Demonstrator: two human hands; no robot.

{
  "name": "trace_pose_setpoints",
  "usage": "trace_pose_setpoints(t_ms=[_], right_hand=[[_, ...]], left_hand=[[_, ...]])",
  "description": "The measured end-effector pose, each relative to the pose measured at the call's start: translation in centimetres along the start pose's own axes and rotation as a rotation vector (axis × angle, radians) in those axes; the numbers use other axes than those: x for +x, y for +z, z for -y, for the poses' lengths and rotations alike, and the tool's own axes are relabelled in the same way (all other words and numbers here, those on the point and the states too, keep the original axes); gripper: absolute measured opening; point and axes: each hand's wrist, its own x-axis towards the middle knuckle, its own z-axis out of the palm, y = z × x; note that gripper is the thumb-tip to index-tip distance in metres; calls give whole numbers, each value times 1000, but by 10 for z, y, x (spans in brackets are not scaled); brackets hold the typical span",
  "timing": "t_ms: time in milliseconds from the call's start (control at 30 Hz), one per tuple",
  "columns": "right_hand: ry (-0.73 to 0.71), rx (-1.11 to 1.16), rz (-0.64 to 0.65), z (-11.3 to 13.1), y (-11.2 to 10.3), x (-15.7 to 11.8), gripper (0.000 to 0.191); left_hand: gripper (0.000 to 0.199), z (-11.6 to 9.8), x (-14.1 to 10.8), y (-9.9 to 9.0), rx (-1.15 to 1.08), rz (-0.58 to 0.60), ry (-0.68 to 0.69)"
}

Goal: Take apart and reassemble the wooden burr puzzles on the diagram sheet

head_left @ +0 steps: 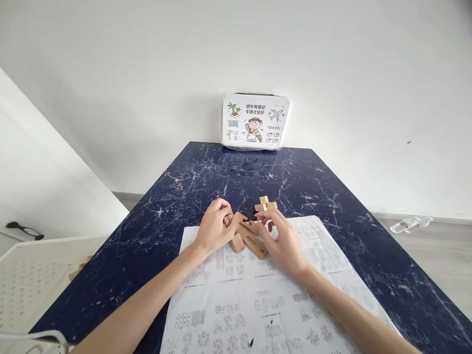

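Observation:
Several light wooden puzzle pieces lie together near the top edge of a printed paper sheet (236, 295). My left hand (217, 221) has its fingers curled round a numbered wooden piece (227, 220) on the left of this group. My right hand (282, 238) is at the group's right side, its curled fingertips by a small wooden piece (251, 226); whether it grips it is hidden. Between my hands are a slotted flat piece marked 2 (258, 248) and a short wooden block (237, 243). An interlocked wooden cross (263, 206) stands just beyond my right fingers.
The dark blue marbled table (236, 182) narrows towards the wall. A white cartoon case (254, 123) leans upright at its far end. On the left is a white perforated surface (33, 280) with a cable (40, 335). Plastic bottles (409, 224) lie on the floor at right.

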Motion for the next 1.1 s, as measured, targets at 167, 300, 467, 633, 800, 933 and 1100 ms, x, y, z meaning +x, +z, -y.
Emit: trace_pose_setpoints(t_ms=[167, 300, 467, 633, 800, 933, 1100], right_hand=[[22, 8, -185, -10, -1, 5, 14], [73, 29, -243, -19, -2, 8, 19], [250, 160, -156, -25, -3, 9, 50], [367, 251, -63, -25, -6, 12, 57], [418, 262, -77, -24, -8, 16, 54], [413, 226, -57, -28, -10, 18, 57], [379, 225, -85, -27, -8, 17, 53]], left_hand=[[20, 4, 0, 1, 70, -85, -1], [19, 3, 0, 1, 25, -84, 14], [19, 2, 0, 2, -9, -72, 34], [19, 0, 0, 1, -44, -29, 16], [19, 0, -1, 1, -65, -4, 17], [20, 0, -1, 2, -67, 12, 38], [20, 1, -2, 2, -81, 8, 59]])
